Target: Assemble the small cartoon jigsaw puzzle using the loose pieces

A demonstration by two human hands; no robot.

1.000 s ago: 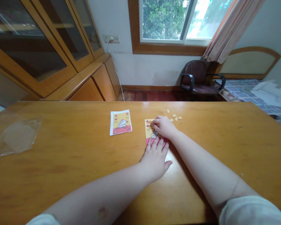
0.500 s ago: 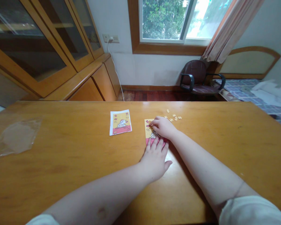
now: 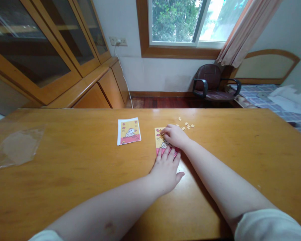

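A small yellow and pink jigsaw puzzle (image 3: 158,144) lies flat on the table, partly covered by both hands. My left hand (image 3: 166,171) rests on its pink lower part with fingers spread. Over the puzzle's upper part is my right hand (image 3: 175,135), its fingertips bent together and down on the surface. Whether a piece sits between those fingers is hidden. Loose jigsaw pieces (image 3: 188,127), several of them, lie just beyond my right hand. Left of the puzzle is a printed picture card (image 3: 129,131) showing a white animal on yellow and pink.
All of this is on a wide wooden table (image 3: 77,150). A clear plastic bag (image 3: 18,147) lies at its left side. Past the far edge stand a wheeled-style armchair (image 3: 212,82), a bed (image 3: 261,95) and a glass-door cabinet (image 3: 75,77).
My right fingertips have shifted very slightly on the puzzle. My left hand, the card and the loose pieces look unmoved.
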